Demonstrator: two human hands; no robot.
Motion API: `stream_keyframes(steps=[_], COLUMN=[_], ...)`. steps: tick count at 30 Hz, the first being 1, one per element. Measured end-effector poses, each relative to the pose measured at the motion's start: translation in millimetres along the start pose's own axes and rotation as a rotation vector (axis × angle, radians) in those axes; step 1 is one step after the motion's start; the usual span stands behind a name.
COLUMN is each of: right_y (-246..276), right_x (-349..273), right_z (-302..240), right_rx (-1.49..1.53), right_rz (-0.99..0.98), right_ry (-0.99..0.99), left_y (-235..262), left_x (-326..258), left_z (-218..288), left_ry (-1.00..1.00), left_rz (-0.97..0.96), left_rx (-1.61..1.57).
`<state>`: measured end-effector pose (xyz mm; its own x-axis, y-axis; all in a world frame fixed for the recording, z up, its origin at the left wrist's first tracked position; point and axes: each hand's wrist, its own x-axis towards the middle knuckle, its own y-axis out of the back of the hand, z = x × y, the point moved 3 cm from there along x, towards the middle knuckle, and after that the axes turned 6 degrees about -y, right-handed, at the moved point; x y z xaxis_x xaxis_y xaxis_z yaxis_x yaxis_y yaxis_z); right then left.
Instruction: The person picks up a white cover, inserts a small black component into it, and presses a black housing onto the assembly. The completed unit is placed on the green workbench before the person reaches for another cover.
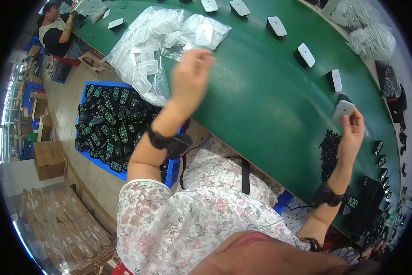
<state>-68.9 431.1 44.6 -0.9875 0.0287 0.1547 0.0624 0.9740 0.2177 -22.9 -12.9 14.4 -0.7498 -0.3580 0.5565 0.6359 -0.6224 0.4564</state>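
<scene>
Nearest the camera is your floral sleeve (187, 220), with both forearms rising from it, each with a black wrist strap.

Your right hand (351, 133) holds a white rounded-rectangular casing (343, 110) by its lower end, fingers pinched narrow about it, above the near edge of the green conveyor belt (261, 101). The casing's long axis runs roughly up the picture, tilted a little to the right, its broad pale face towards you. Just below the hand lies a heap of small black parts (329, 151), and a row of small green-faced modules (381, 160) sits to the right.

Your left hand (190, 78) reaches to the clear plastic bag of white casings (155, 50), fingertips curled at its open mouth; whether they grip a piece or only the film cannot be told.

Below the belt's left edge stands a blue crate (167, 172) of black and green circuit modules. Farther up the belt, white-capped units (306, 54) stand spaced in a line.

Risks, in my judgement: the bag overhangs the belt edge above the crate, so a pull could spill casings. The narrow end grip could let the casing slip into the black parts.

A second person (54, 27) works at the far left.
</scene>
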Motion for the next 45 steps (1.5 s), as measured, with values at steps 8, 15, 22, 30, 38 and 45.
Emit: stream_keyframes(steps=[8, 15, 22, 30, 38, 45], right_y=[100.9, 117.8, 138.5, 156.2, 65.7, 56.1], right_x=[70.7, 103.2, 111.6, 90.1, -37.0, -48.4], right_z=[78.7, 99.4, 118.4, 85.7, 35.0, 54.6], right_rx=[-0.224, -0.403, -0.319, -0.540, -1.052, -0.993], right_rz=[0.102, 0.061, 0.043, 0.373, 0.004, 0.150], right_ry=[-0.233, -0.376, -0.453, -0.163, -0.098, 0.036], left_y=[84.4, 102.3, 105.9, 79.5, -33.9, -137.5], left_x=[63.5, 85.7, 87.1, 74.3, 13.9, -49.2], left_z=[-149.0, -167.6, -120.9, 13.8, 63.1, 130.7], left_ry=[-0.040, 0.073, -0.097, -0.192, -0.017, 0.009], left_rz=[-0.261, -0.401, -0.331, -0.020, -0.327, -0.705], left_rx=[0.929, 0.817, 0.698, 0.562, -0.479, -0.760])
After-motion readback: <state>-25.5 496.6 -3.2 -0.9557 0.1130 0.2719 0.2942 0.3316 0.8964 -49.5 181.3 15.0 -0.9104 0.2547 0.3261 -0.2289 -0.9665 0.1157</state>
